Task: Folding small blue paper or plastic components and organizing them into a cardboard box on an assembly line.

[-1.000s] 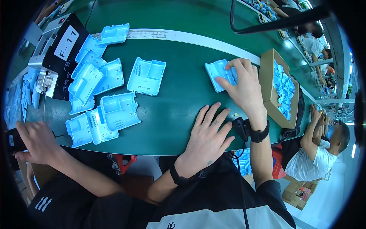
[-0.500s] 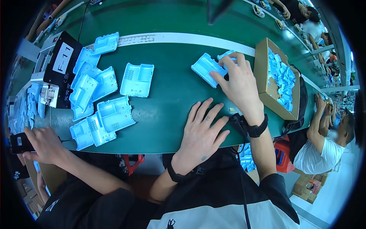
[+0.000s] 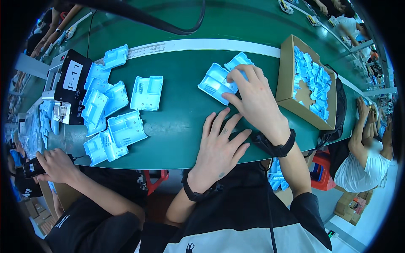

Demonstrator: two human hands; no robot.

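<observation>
My left hand (image 3: 222, 143) lies on the green table near its front edge, fingers spread and holding nothing. Farther off, my right hand (image 3: 256, 95) reaches over a light-blue plastic shell (image 3: 216, 80), with thumb and bent fingers closed at its right side. That shell rests open side up, showing ribs and slots inside. Just behind it a second blue shell (image 3: 238, 60) is partly covered by my right fingers. A single blue shell (image 3: 147, 93) lies to the left of both.
A cardboard box (image 3: 286, 69) of small blue pieces (image 3: 314, 84) stands at the right. On the left are piled blue shells (image 3: 105, 99) beside a black machine (image 3: 69, 86). A neighbour's hand (image 3: 59, 166) holds a black device at lower left. A dark cable (image 3: 168, 26) hangs across the top.
My right hand and the shell under it have shifted left and slightly nearer. The shell behind has also moved left. My left hand stays flat on the table.
</observation>
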